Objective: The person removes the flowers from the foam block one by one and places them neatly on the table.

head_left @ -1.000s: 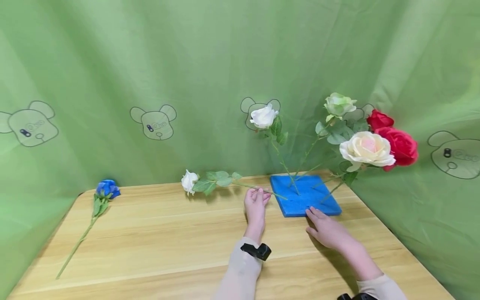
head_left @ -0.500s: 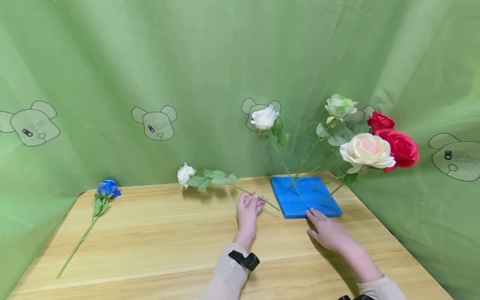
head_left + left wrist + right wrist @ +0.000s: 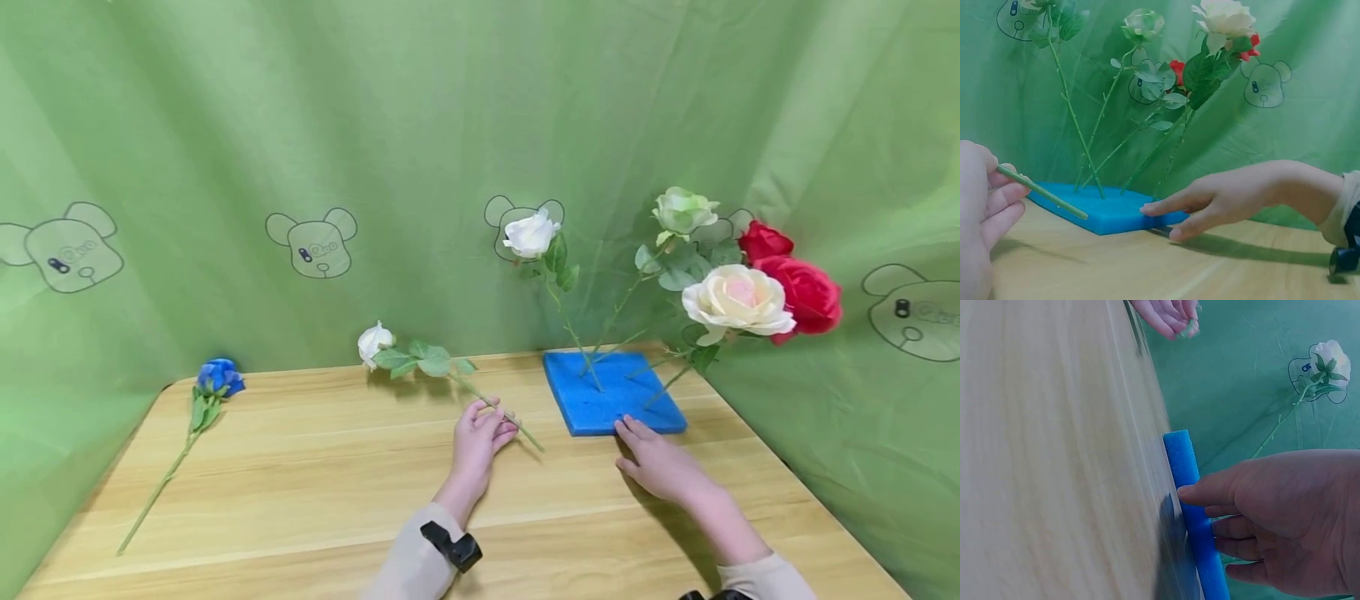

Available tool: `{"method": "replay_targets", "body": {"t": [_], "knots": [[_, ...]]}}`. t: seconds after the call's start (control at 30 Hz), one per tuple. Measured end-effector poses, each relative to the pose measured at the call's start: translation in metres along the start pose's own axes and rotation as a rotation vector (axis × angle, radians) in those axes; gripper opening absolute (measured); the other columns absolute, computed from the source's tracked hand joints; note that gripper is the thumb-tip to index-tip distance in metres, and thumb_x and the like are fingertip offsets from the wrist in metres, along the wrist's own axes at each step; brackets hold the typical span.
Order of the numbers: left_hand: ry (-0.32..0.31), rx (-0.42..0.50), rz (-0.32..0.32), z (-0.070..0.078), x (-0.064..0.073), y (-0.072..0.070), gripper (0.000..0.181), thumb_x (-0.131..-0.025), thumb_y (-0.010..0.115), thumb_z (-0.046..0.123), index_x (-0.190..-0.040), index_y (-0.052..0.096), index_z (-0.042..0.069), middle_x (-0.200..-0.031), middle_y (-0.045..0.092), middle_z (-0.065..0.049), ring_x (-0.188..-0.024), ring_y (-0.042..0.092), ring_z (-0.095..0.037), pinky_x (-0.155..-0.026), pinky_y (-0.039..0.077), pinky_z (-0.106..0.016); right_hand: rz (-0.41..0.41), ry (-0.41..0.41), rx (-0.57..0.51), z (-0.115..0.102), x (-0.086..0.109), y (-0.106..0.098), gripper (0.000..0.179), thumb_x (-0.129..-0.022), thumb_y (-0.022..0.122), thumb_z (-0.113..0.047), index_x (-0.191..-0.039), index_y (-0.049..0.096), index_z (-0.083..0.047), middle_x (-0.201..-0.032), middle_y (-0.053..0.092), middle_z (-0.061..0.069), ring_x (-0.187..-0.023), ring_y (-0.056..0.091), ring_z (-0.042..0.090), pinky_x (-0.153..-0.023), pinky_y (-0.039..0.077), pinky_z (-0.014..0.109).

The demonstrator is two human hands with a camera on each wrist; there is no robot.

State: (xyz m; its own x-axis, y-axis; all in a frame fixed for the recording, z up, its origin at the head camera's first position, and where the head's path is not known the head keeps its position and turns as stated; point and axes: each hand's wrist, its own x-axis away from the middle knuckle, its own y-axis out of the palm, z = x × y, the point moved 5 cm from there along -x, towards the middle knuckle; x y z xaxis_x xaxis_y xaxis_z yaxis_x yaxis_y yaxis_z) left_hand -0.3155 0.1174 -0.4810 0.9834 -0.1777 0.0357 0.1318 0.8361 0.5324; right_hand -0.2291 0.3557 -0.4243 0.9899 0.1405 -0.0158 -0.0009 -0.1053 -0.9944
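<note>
My left hand pinches the green stem of a white rose, whose head points to the back left. The stem's cut end sticks out past the fingers, apart from the blue foam block. With extended fingers my right hand touches the block's front edge. In the right wrist view, the thumb lies against the foam's side. Several roses stand tilted in the block: a second white rose, a pale green one, a cream one and red ones.
A blue rose lies on the wooden table at the left, its stem toward the front. Behind the table hangs a green curtain with bear-face drawings. The standing roses lean out over the block's back and right sides.
My left hand has moved left and toward me with the white rose, taking the stem end from over the foam block to in front of its left side. My right hand stays put.
</note>
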Motion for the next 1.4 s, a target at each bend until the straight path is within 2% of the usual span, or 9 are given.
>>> {"method": "replay_targets", "body": {"t": [0.23, 0.5, 0.77, 1.1, 1.4], "knots": [[-0.051, -0.084, -0.062, 0.010, 0.019, -0.017, 0.039, -0.095, 0.056, 0.005, -0.131, 0.045, -0.006, -0.102, 0.071, -0.017, -0.079, 0.070, -0.014, -0.087, 0.060, -0.035, 0.009, -0.002, 0.005, 0.001, 0.003, -0.002, 0.057, -0.092, 0.064, -0.021, -0.138, 0.046, 0.009, -0.145, 0.040, 0.034, -0.131, 0.043, 0.051, -0.105, 0.041, 0.061], [-0.107, -0.152, -0.172, 0.024, 0.043, -0.042, 0.047, -0.095, 0.057, 0.005, -0.137, 0.040, -0.008, -0.097, 0.073, -0.012, -0.077, 0.070, -0.011, -0.081, 0.061, -0.031, 0.015, -0.001, 0.008, 0.004, 0.002, -0.001, 0.058, -0.093, 0.064, -0.022, -0.138, 0.046, 0.009, -0.145, 0.040, 0.034, -0.131, 0.042, 0.051, -0.105, 0.041, 0.061], [-0.153, -0.238, -0.220, 0.045, 0.059, -0.083, 0.054, -0.094, 0.058, 0.007, -0.142, 0.037, -0.006, -0.092, 0.072, -0.006, -0.078, 0.069, -0.011, -0.080, 0.060, -0.029, 0.013, -0.003, 0.012, 0.005, 0.001, 0.000, 0.058, -0.092, 0.064, -0.022, -0.139, 0.046, 0.009, -0.146, 0.041, 0.033, -0.131, 0.042, 0.050, -0.105, 0.041, 0.061], [-0.202, -0.349, -0.326, 0.076, 0.073, -0.135, 0.059, -0.097, 0.057, 0.013, -0.148, 0.031, -0.006, -0.096, 0.070, -0.003, -0.085, 0.069, -0.012, -0.082, 0.060, -0.028, 0.020, -0.008, 0.018, 0.005, 0.000, 0.002, 0.058, -0.092, 0.064, -0.022, -0.139, 0.046, 0.008, -0.146, 0.041, 0.033, -0.131, 0.043, 0.050, -0.105, 0.042, 0.061], [-0.223, -0.342, -0.445, 0.105, 0.085, -0.185, 0.057, -0.099, 0.053, 0.010, -0.144, 0.028, -0.015, -0.098, 0.070, -0.002, -0.089, 0.070, -0.014, -0.086, 0.059, -0.029, 0.027, -0.024, 0.008, 0.001, 0.002, 0.001, 0.059, -0.091, 0.065, -0.022, -0.138, 0.047, 0.009, -0.144, 0.042, 0.033, -0.130, 0.044, 0.050, -0.104, 0.042, 0.060]]}}
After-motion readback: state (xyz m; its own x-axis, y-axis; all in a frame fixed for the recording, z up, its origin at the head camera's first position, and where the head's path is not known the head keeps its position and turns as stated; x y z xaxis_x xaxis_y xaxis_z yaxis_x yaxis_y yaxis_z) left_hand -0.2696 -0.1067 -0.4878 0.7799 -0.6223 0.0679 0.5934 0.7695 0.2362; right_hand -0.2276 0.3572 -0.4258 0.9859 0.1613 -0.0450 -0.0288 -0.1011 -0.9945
